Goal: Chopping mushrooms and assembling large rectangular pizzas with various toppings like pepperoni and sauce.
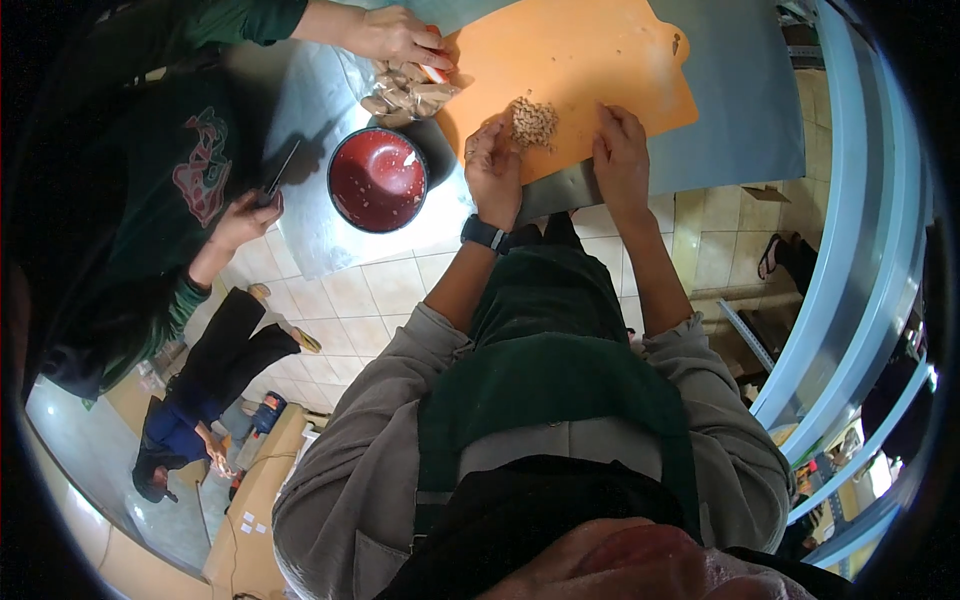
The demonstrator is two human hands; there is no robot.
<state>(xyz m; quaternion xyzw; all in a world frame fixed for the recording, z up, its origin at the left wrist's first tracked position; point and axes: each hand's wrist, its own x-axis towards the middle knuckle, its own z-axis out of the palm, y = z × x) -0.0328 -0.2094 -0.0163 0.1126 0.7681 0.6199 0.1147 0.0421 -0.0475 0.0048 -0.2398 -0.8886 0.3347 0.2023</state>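
Note:
A small heap of pale, finely chopped bits [535, 122] lies on the orange cutting board [610, 60]. My left hand [492, 165] rests at the board's near edge, curved beside the heap's left side, its fingers apart. On the heap's other side my right hand [622, 150] lies on the board, fingers stretched out and holding nothing visible. A black band [484, 233] circles my left wrist. Left of my left hand stands a red bowl with a dark rim [378, 180], with a few pale scraps inside.
At the left, a co-worker's hand [250, 217] holds a knife [283, 170]; their other hand [400, 38] grips something orange-red over a clear bag of brown pieces [405, 98]. The metal table [740, 120] carries everything. Blue shelving [865, 220] rises on the right. Another person [205, 390] is behind, left.

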